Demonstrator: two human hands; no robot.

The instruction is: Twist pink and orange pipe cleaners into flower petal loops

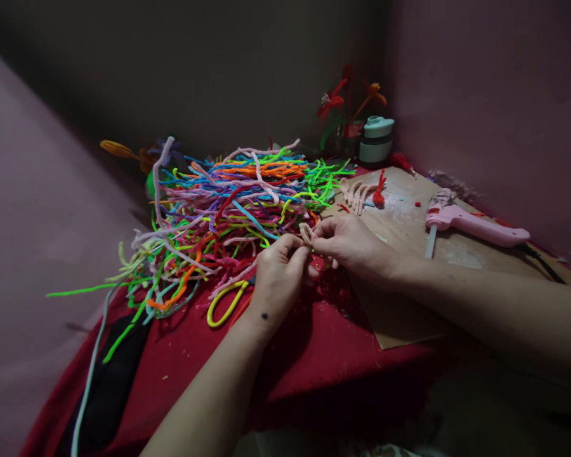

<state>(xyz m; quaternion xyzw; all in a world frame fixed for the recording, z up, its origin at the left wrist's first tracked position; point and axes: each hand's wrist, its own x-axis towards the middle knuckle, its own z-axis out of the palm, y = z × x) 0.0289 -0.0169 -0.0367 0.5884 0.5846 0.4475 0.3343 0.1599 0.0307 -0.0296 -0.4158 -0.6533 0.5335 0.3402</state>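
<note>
A short pale-pink pipe cleaner (306, 233), bent into a loop, stands up between my two hands. My left hand (282, 266) pinches its lower end between thumb and fingers. From the right, my right hand (349, 244) has its fingertips closed on the same piece. Just behind them spreads a big heap of many-coloured pipe cleaners (252, 190). Beneath my left wrist lie scissors with a yellow handle (226, 304), their blades hidden. Several curved pale-pink pieces (356, 195) rest on the cardboard beyond my right hand, beside a small red pipe-cleaner piece (379, 192).
On the right, a pink glue gun (478, 222) with a cord lies on a cardboard sheet (409, 317). A light-green lidded cup (376, 139) and red pipe-cleaner flowers (332, 101) stand at the back. Red cloth (333, 362) covers the table; walls rise close on both sides.
</note>
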